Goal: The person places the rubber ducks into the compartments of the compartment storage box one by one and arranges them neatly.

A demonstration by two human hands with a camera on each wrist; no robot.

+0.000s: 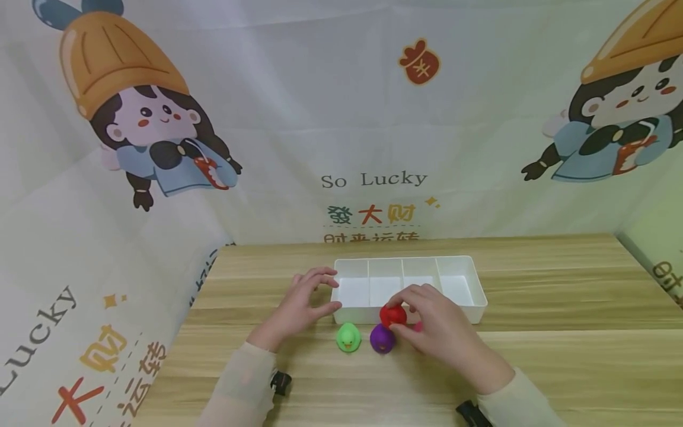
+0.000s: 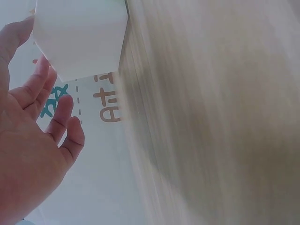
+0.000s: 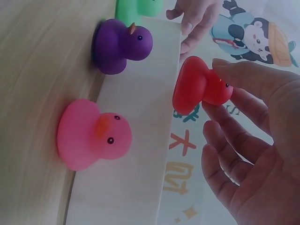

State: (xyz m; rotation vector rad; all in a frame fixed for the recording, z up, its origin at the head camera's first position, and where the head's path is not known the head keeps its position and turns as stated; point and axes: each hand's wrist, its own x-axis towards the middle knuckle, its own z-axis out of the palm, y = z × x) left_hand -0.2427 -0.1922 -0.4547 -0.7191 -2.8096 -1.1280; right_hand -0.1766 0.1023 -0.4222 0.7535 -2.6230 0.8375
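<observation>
My right hand (image 1: 440, 326) pinches a red rubber duck (image 3: 191, 86) by its head, between thumb and fingers. The duck is lifted level with the rim of a white tray (image 1: 357, 315) that has four compartments. Below it, a purple duck (image 1: 382, 340) stands on the table before the tray. A pink duck (image 3: 89, 138) is mostly hidden behind the right hand in the head view. A green duck (image 1: 348, 338) stands farther left. At the tray's left end is my left hand (image 1: 299, 305), fingers loosely bent and fingertips at the rim; firm contact cannot be made out.
The wooden table (image 1: 544, 356) ends at the back against a printed white cloth (image 1: 283, 178) with cartoon figures and lettering. More of this cloth hangs at both sides. Dark bands (image 1: 280, 383) sit near both wrists over light sleeves.
</observation>
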